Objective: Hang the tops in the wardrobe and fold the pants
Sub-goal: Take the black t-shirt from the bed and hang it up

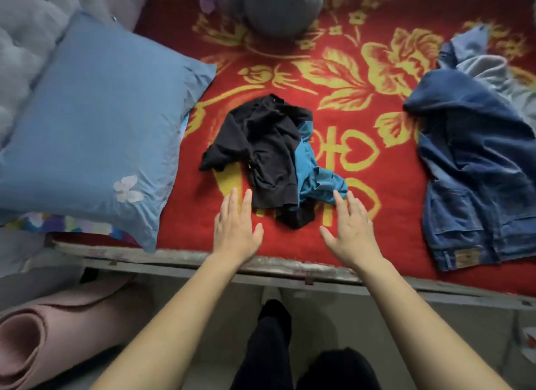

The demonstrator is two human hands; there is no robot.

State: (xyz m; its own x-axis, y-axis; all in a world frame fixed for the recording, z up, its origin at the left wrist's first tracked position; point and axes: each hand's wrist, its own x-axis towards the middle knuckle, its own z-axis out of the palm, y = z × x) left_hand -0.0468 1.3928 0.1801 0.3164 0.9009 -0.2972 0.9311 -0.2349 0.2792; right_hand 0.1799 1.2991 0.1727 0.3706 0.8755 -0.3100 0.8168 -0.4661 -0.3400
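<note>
We judge the task to be at its very beginning, because nothing on the bed (203, 259) is hung or folded so far. In the middle of the red blanket (391, 238) lies a crumpled heap: a black garment (261, 145) partly over a teal garment (316, 180). From these folds we cannot tell surely which one is a top and which is pants. At the right, well apart from the heap, the blue jeans (475, 186) lie spread and unfolded, with a pale grey-blue garment (487, 70) at their far end. The left hand (237, 224) and the right hand (352, 230) are both flat with straight fingers and hold nothing. The left one is just beside the black cloth, and the right one reaches the edge of the teal cloth, perhaps touching it. As for containers, the wardrobe is not in view, and we see no hanger or basket, so no garment is put inside anything. All the work is left, in our judgement: to separate the heap, hang the tops and fold the jeans. A blue pillow (95, 122) lies at the left.
</note>
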